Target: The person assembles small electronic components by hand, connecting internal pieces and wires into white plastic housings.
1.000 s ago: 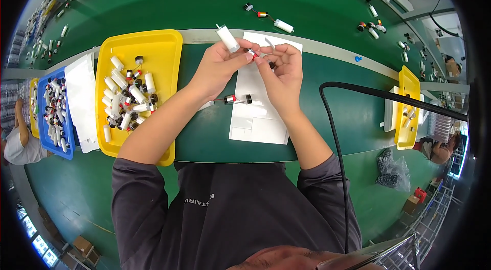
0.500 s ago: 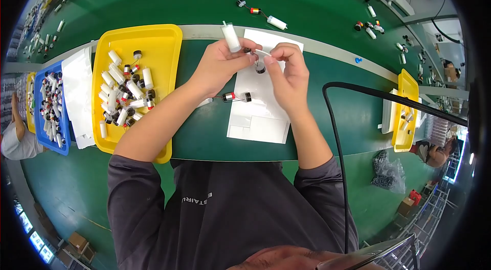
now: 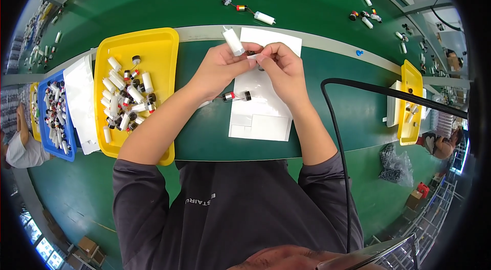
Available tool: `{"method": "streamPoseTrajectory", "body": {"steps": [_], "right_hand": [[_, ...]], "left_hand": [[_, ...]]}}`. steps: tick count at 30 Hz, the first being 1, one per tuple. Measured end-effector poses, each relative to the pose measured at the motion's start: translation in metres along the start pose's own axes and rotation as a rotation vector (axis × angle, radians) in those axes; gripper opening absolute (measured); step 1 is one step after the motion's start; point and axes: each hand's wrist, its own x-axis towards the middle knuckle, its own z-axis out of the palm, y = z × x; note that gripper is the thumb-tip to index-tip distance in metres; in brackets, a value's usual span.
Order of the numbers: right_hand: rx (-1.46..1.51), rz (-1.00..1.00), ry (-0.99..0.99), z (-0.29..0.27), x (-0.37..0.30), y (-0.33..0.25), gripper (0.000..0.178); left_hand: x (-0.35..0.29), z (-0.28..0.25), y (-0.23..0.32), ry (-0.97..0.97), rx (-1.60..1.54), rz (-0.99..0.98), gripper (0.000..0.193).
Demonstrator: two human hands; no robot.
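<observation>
My left hand (image 3: 221, 67) is closed on a wired part whose white plastic cylinder (image 3: 233, 41) sticks up, tilted, past the fingers. Its small dark end (image 3: 250, 53) shows between the fingertips. My right hand (image 3: 282, 69) meets the left and pinches a small white piece (image 3: 254, 57) against that part. Fingers cover much of both pieces. Below the hands lies a white sheet (image 3: 263, 104) with pale rectangular labels on it. Another wired part (image 3: 228, 96), with a red-and-black middle and a black cap, rests partly on the sheet; its white end is near my left forearm.
At left stands a yellow tray (image 3: 166, 50) of white cylinders with wired parts, then white sheets (image 3: 82, 101) and a blue tray (image 3: 69, 153). Wired parts (image 3: 242, 8) lie on the green belt beyond. A black cable (image 3: 335, 132) arcs at right, before a small yellow tray (image 3: 406, 137).
The right fingers have drawn in against the left fingertips, bringing the small white piece onto the held part. The parts on the belt have shifted left.
</observation>
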Motion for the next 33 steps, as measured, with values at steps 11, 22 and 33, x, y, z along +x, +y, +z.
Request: {"method": "streamPoseTrajectory", "body": {"steps": [11,22,33], "right_hand": [[-0.498,-0.469,0.244,0.018,-0.006,0.001,0.013],[-0.231,-0.174,0.090,-0.009,-0.015,-0.025,0.022],[-0.983,-0.162,-0.371,-0.031,-0.083,-0.070,0.030]], "left_hand": [[-0.005,-0.002,0.002,0.048,0.032,0.051,0.035],[0.032,-0.047,0.063,0.244,0.445,0.339,0.027],[0.129,-0.202,0.106,0.823,1.685,0.229,0.046]]}}
